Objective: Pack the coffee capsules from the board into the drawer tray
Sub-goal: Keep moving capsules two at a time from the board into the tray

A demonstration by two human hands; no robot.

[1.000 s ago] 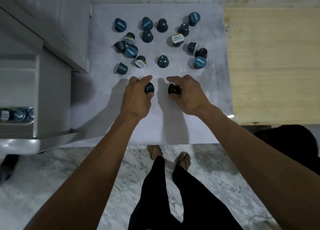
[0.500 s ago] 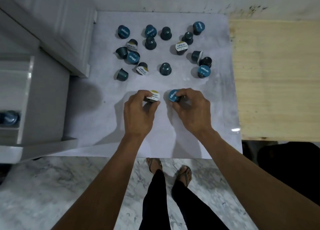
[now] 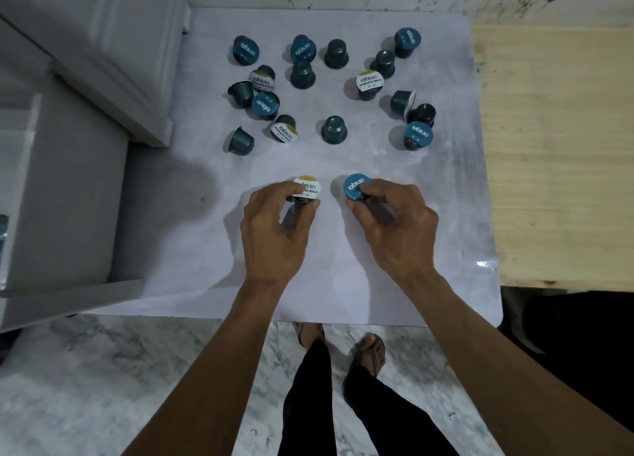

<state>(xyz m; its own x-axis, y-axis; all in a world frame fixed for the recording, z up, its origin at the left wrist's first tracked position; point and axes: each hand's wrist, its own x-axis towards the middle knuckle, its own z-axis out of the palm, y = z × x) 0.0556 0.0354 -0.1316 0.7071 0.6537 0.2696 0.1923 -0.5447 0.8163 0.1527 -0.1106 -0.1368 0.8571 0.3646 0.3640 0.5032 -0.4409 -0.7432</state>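
My left hand (image 3: 274, 229) pinches a white-and-gold-lidded capsule (image 3: 307, 187) above the pale board (image 3: 343, 277), lid facing up. My right hand (image 3: 394, 226) pinches a blue-lidded capsule (image 3: 356, 186) the same way, right beside it. Several more dark teal capsules (image 3: 334, 130) lie scattered over the far half of the board, some upright, some on their sides. The drawer (image 3: 20, 167) stands open at the left edge; only a sliver of its contents shows.
A white cabinet front (image 3: 103, 64) runs along the left above the drawer. A bare wooden surface (image 3: 555, 154) adjoins the board on the right. Below the board are a marble floor and my legs and sandalled feet (image 3: 343, 346).
Both hands have picked a capsule off the board, turned its lid upward and drawn it toward me. The view has shifted right, so less of the drawer shows.
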